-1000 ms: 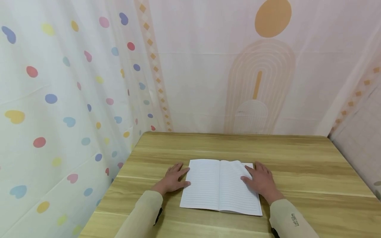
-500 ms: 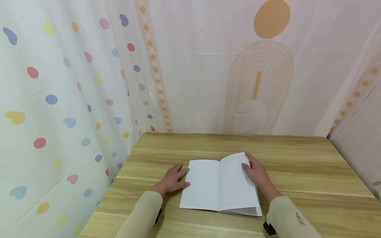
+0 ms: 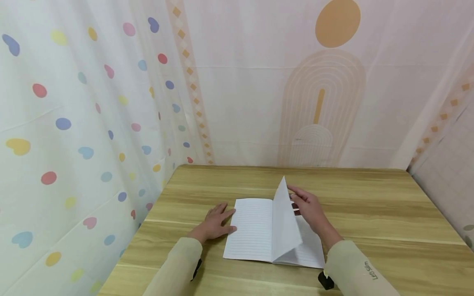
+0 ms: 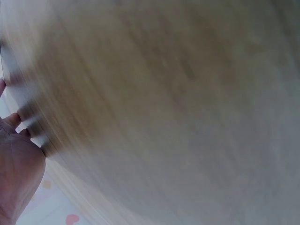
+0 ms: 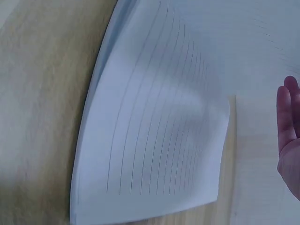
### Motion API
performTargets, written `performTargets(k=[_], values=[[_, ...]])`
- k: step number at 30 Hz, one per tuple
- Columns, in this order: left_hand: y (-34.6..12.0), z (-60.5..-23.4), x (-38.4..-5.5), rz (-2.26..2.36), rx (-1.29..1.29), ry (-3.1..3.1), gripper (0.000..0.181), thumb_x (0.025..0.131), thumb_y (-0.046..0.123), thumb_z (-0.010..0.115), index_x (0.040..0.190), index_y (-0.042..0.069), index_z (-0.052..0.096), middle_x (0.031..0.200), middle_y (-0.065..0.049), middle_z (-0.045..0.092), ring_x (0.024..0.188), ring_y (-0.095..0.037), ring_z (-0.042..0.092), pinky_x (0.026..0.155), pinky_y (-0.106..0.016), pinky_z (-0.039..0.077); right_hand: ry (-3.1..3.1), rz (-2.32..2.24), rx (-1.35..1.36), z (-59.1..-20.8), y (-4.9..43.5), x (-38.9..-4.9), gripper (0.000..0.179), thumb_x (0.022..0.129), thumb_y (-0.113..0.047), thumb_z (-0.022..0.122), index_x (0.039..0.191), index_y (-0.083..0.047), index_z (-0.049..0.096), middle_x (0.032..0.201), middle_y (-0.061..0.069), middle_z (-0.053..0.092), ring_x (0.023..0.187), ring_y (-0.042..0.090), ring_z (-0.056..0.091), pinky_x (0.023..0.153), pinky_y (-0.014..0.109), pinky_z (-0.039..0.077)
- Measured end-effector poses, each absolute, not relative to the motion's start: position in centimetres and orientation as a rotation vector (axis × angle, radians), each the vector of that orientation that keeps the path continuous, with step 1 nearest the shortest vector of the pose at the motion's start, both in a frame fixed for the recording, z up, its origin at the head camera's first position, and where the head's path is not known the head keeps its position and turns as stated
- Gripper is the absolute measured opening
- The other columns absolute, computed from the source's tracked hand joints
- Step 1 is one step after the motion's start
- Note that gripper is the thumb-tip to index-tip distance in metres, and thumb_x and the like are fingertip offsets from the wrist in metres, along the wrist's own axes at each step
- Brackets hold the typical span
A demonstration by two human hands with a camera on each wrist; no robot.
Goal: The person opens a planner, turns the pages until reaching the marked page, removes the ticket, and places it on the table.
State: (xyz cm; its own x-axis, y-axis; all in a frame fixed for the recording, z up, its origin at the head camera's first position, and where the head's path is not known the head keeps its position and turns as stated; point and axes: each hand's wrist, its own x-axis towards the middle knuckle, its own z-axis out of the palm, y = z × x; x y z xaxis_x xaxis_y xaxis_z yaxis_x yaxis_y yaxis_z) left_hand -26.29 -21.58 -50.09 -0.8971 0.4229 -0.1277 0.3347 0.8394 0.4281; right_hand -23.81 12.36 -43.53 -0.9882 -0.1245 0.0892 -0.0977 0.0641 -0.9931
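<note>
An open lined notebook (image 3: 252, 230) lies on the wooden table in the head view. One of its right-hand pages (image 3: 285, 226) stands nearly upright, turned up from the spine. My right hand (image 3: 309, 209) is at that page's right side, its fingertips touching the raised sheet near the upper edge; the page partly hides them. In the right wrist view, straight fingers (image 5: 287, 112) show at the right edge, beside the lined pages. My left hand (image 3: 214, 223) rests with spread fingers at the notebook's left edge. The left wrist view shows only part of this hand (image 4: 18, 168), over the table.
The wooden table (image 3: 370, 213) extends around the notebook on all sides. Behind it hangs a pale patterned curtain (image 3: 240, 102), and a dotted curtain (image 3: 81, 164) covers the left side. A dark band (image 3: 326, 281) shows at my right sleeve.
The right-hand page has risen from lying nearly flat to standing almost upright. My right hand has moved left and slightly away from me with it. The left hand stays in place.
</note>
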Motion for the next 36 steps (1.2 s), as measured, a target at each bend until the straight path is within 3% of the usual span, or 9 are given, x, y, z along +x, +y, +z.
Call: performTargets(k=[4, 8, 11, 17, 22, 26, 32, 36], values=[[-21.5, -49.9, -26.2, 0.599, 0.577, 2.799, 0.069, 0.096, 0.044, 0.063, 0.153, 0.013, 0.040, 0.161, -0.024, 0.016, 0.149, -0.042, 0.010, 0.117, -0.058, 0.008, 2.288, -2.014, -0.410, -44.1, 11.5, -23.7, 0.042, 0.104, -0.005, 0.047, 0.144, 0.007, 0.046, 0.126, 0.030, 0.060, 0.093, 0.029, 0.070, 0.077, 0.037, 0.058], [-21.5, -49.8, -26.1, 0.612, 0.571, 2.797, 0.069, 0.095, 0.044, 0.064, 0.153, 0.013, 0.041, 0.161, -0.024, 0.016, 0.149, -0.042, 0.010, 0.117, -0.058, 0.008, 2.572, -1.676, -0.592, -45.3, 10.4, -23.4, 0.042, 0.099, -0.008, 0.059, 0.140, 0.002, 0.054, 0.124, 0.020, 0.066, 0.102, 0.030, 0.069, 0.085, 0.040, 0.055], [-21.5, -49.7, -26.0, 0.611, 0.578, 2.799, 0.069, 0.096, 0.044, 0.064, 0.153, 0.013, 0.041, 0.161, -0.024, 0.016, 0.148, -0.042, 0.011, 0.117, -0.058, 0.008, 2.727, -1.403, -0.670, -46.2, 9.7, -22.9, 0.043, 0.096, -0.017, 0.066, 0.138, -0.006, 0.059, 0.127, 0.013, 0.066, 0.112, 0.031, 0.064, 0.096, 0.046, 0.049], [-21.5, -49.8, -26.1, 0.626, 0.606, 2.807, 0.064, 0.097, 0.038, 0.063, 0.151, 0.010, 0.043, 0.160, -0.025, 0.019, 0.148, -0.042, 0.012, 0.117, -0.059, 0.009, 2.852, -0.859, -0.893, -47.8, 8.9, -22.0, 0.050, 0.094, -0.030, 0.069, 0.138, -0.008, 0.059, 0.139, 0.016, 0.056, 0.131, 0.037, 0.048, 0.109, 0.055, 0.034], [-21.5, -49.8, -26.1, 0.686, 0.601, 2.810, 0.050, 0.105, 0.028, 0.048, 0.149, 0.005, 0.044, 0.159, -0.025, 0.022, 0.148, -0.042, 0.013, 0.116, -0.060, 0.009, 2.893, -0.573, -0.940, -48.4, 8.4, -21.3, 0.052, 0.092, -0.039, 0.070, 0.135, -0.012, 0.062, 0.146, 0.017, 0.049, 0.138, 0.039, 0.039, 0.112, 0.062, 0.023], [-21.5, -49.6, -26.1, 0.783, 0.557, 2.789, 0.049, 0.109, 0.029, 0.037, 0.148, 0.001, 0.044, 0.159, -0.026, 0.022, 0.148, -0.043, 0.012, 0.116, -0.060, 0.006, 2.918, -0.531, -0.933, -48.5, 8.3, -21.0, 0.051, 0.092, -0.041, 0.070, 0.134, -0.014, 0.063, 0.147, 0.016, 0.048, 0.139, 0.038, 0.038, 0.113, 0.061, 0.022], [-21.4, -49.9, -26.1, 0.680, 0.567, 2.826, 0.074, 0.098, 0.044, 0.060, 0.155, 0.004, 0.032, 0.160, -0.024, 0.022, 0.148, -0.041, 0.014, 0.117, -0.057, 0.009, 2.925, -0.530, -0.942, -48.8, 8.3, -21.0, 0.050, 0.091, -0.041, 0.070, 0.134, -0.014, 0.064, 0.147, 0.016, 0.048, 0.139, 0.038, 0.038, 0.112, 0.060, 0.025], [-21.4, -50.0, -26.0, 0.647, 0.587, 2.821, 0.073, 0.096, 0.042, 0.063, 0.155, 0.009, 0.035, 0.160, -0.024, 0.019, 0.148, -0.042, 0.013, 0.117, -0.058, 0.008, 2.940, -0.579, -0.916, -49.1, 8.7, -21.2, 0.054, 0.094, -0.038, 0.068, 0.138, -0.008, 0.059, 0.149, 0.022, 0.044, 0.139, 0.040, 0.037, 0.112, 0.056, 0.028]])
